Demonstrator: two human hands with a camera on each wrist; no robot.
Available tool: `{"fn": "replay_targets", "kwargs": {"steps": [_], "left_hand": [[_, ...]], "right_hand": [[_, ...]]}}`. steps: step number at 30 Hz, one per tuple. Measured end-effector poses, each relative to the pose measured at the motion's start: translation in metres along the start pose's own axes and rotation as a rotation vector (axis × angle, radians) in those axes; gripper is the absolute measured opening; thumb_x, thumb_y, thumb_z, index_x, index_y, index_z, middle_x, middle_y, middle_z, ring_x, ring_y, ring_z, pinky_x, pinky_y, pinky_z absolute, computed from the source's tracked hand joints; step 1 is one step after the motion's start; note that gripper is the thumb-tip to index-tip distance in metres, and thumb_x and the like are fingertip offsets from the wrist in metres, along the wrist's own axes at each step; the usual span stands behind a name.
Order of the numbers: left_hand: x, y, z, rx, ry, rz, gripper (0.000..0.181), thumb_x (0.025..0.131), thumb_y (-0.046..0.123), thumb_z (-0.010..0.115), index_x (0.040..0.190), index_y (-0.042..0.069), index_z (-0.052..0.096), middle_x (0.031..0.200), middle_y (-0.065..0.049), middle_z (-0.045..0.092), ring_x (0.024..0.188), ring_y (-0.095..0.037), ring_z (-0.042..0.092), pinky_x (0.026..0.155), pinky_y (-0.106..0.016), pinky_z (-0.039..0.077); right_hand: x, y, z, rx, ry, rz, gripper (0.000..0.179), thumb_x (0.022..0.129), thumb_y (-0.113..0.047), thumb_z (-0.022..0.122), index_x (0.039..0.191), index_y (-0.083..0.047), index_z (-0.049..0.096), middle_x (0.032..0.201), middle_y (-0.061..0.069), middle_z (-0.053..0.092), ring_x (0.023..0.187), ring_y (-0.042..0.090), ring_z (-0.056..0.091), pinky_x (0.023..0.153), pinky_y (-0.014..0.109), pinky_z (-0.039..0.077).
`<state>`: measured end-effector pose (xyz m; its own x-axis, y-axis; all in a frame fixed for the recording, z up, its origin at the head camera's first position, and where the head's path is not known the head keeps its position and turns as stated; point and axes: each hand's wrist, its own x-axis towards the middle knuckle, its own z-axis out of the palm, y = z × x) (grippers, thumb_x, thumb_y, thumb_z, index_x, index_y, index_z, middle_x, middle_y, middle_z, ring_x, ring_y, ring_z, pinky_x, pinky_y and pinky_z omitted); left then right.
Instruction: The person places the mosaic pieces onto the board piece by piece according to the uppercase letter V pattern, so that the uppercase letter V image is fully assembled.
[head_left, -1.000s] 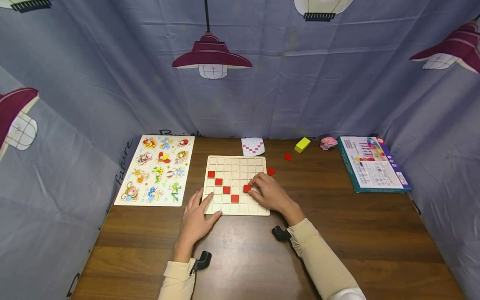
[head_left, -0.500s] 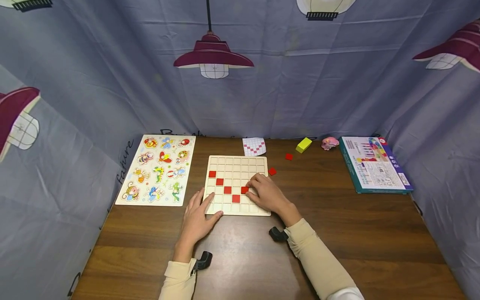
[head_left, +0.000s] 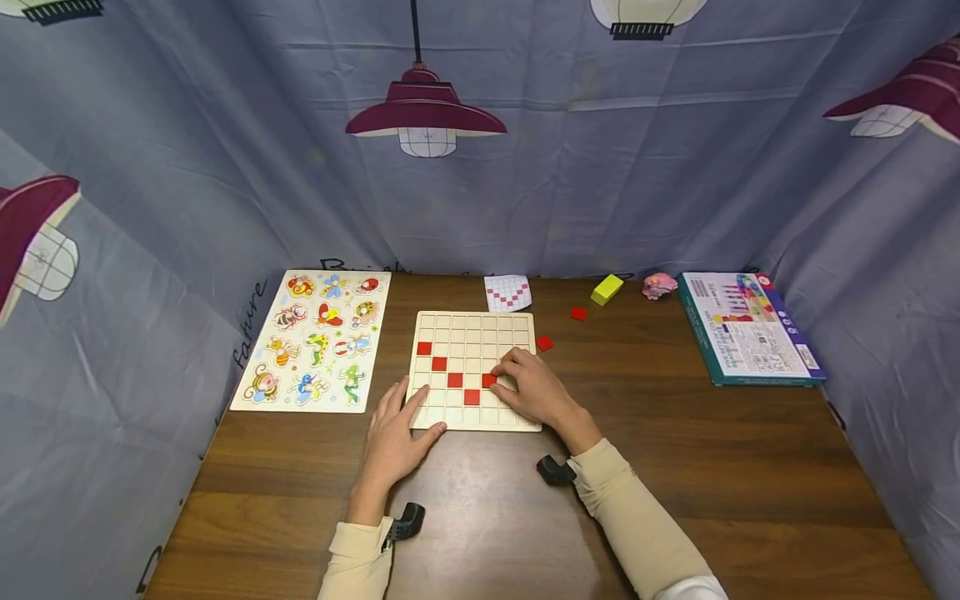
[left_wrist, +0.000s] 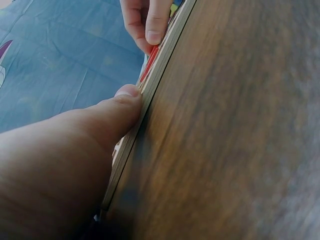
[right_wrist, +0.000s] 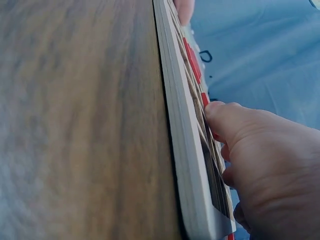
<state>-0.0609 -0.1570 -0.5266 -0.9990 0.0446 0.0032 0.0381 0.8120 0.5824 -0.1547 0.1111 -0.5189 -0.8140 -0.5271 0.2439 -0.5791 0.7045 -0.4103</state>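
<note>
A pale wooden grid board (head_left: 472,342) lies flat on the table. Several red square tiles, one of them a tile (head_left: 455,380) near the middle, sit in its cells in a descending diagonal. My right hand (head_left: 534,390) is over the board's right part, its thumb and fingertips pinching another red tile (head_left: 489,380) at a cell one row above the lowest tile. The left hand (head_left: 393,437) rests on the board's lower left corner with fingers spread, its thumb (left_wrist: 128,95) on the near edge in the left wrist view. Fingers partly cover the pinched tile.
Two loose red tiles lie right of the board, one close (head_left: 544,342) and one farther back (head_left: 578,313). Behind it is a pattern card (head_left: 508,293). An insect puzzle board (head_left: 311,342) lies left; a yellow block (head_left: 607,289), pink toy (head_left: 660,287) and box (head_left: 750,329) stand right.
Between one second and half a second ago, my right hand moved the pinched red tile slightly left and down on the board. Since then it has barely moved; the left hand stays put.
</note>
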Motion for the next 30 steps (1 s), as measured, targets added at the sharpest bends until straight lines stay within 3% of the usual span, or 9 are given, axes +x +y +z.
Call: {"fn": "replay_targets", "kwargs": {"steps": [15,21,25,30], "left_hand": [[-0.001,0.002,-0.003,0.007,0.005,0.003,0.073,0.090,0.051,0.073,0.153,0.024,0.049,0.169,-0.010,0.028,0.155,-0.035,0.024,0.119,-0.067,0.026],[-0.001,0.002,-0.003,0.000,-0.007,0.002,0.073,0.090,0.051,0.072,0.154,0.025,0.048,0.169,-0.011,0.026,0.156,-0.035,0.022,0.120,-0.067,0.025],[-0.001,0.001,-0.002,0.002,-0.008,-0.002,0.074,0.090,0.051,0.073,0.154,0.025,0.047,0.169,-0.010,0.025,0.156,-0.035,0.022,0.120,-0.067,0.025],[0.000,0.000,-0.001,0.007,-0.007,0.003,0.074,0.090,0.051,0.072,0.154,0.025,0.047,0.169,-0.010,0.026,0.156,-0.035,0.022,0.120,-0.066,0.025]], "right_hand": [[0.000,0.001,-0.004,0.058,-0.004,0.042,0.027,0.091,-0.032,0.078,0.110,-0.013,0.078,0.106,0.002,0.064,0.098,0.019,0.061,0.087,0.038,0.053],[-0.003,0.028,-0.024,0.147,0.082,0.134,0.039,0.090,-0.028,0.080,0.123,-0.009,0.073,0.108,0.007,0.065,0.090,0.021,0.056,0.076,0.038,0.050],[-0.006,0.059,-0.036,0.166,0.078,0.246,0.051,0.090,-0.027,0.080,0.135,-0.008,0.066,0.118,0.014,0.061,0.105,0.030,0.055,0.090,0.047,0.049],[-0.007,0.086,-0.041,0.132,-0.019,0.311,0.058,0.091,-0.032,0.077,0.143,-0.012,0.060,0.133,0.018,0.052,0.127,0.038,0.044,0.108,0.056,0.042]]}}
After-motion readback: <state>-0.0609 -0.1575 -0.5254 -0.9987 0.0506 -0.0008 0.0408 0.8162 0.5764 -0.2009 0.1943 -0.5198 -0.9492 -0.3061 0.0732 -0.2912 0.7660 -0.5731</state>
